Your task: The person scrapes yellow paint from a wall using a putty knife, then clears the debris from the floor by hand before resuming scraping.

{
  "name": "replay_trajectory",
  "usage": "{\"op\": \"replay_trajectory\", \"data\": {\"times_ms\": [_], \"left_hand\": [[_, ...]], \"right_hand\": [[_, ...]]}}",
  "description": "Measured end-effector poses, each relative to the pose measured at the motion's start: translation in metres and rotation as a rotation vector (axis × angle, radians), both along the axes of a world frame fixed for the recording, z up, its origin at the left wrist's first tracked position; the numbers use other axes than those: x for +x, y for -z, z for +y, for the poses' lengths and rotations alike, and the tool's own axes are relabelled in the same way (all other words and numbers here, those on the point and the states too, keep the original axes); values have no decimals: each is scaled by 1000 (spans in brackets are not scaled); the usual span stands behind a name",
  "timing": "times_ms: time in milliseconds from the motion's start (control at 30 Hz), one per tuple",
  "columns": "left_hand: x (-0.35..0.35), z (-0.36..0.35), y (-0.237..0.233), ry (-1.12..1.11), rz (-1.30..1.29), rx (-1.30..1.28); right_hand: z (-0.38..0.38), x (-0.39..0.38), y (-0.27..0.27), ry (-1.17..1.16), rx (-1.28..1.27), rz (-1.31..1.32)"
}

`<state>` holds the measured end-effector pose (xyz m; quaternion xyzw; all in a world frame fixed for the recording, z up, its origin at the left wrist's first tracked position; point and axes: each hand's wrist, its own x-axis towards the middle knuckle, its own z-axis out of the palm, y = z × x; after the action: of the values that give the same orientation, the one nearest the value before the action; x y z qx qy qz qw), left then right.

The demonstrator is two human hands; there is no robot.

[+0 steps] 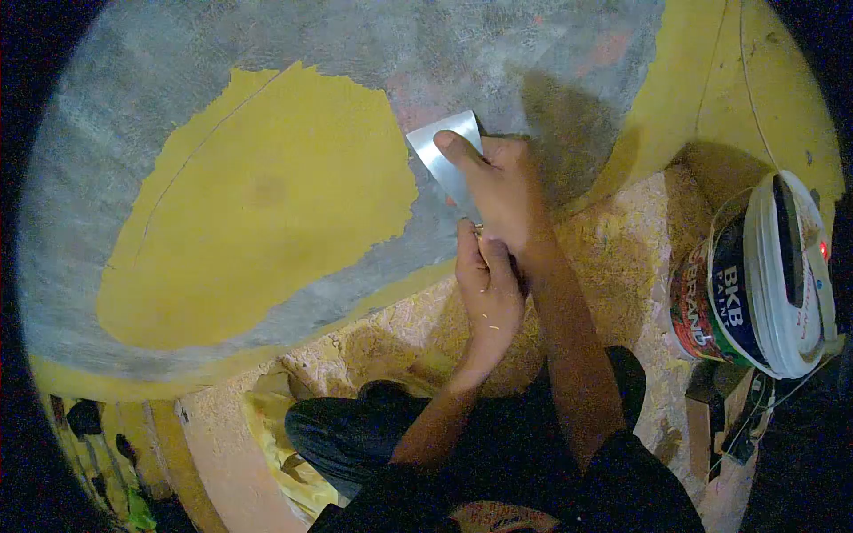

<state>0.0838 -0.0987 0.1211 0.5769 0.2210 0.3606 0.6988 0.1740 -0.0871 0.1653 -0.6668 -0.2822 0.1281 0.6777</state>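
Observation:
A flat metal scraper blade (pixel 451 169) is in front of the wall, tilted, with its wide edge up and to the left. My right hand (pixel 506 191) grips it, the thumb pressed on the blade's face. Just below, my left hand (pixel 490 289) is closed round the narrow lower end, where the handle is mostly hidden by the fingers. Small yellow flakes stick to my left hand. On the wall, a large yellow paint patch (pixel 267 204) with ragged edges is surrounded by bare grey surface (pixel 346 44).
A BKB paint bucket (pixel 737 284) with a white lid stands at the right, a cable above it and a box (pixel 702 422) below. Yellow flakes litter the floor (pixel 622 240). Crumpled yellow sheeting (pixel 280 435) lies beside my dark-clothed legs (pixel 355 435).

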Motion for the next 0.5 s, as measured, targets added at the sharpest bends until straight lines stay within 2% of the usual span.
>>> {"op": "replay_trajectory", "data": {"times_ms": [33,100,167,233,267,333,400,433,500], "left_hand": [[2,1,2,-63,28,98],[1,6,-4,-41,17,77],[1,16,-11,-29,8,65],[0,27,-13,29,65,229],[-2,28,-12,24,72,237],[-5,21,-9,90,53,89],[-7,14,2,84,52,67],[-7,11,6,80,50,44],[-7,9,7,88,54,12]], "right_hand": [[3,-1,3,64,46,-64],[7,-3,3,130,85,-130],[13,-4,-5,144,229,-1],[13,-4,-13,153,212,23],[11,-2,-12,150,151,-7],[5,1,-10,147,92,-36],[-5,4,-6,-45,-1,18],[-8,8,-3,-40,-6,17],[-8,18,4,-87,-252,-100]]}}
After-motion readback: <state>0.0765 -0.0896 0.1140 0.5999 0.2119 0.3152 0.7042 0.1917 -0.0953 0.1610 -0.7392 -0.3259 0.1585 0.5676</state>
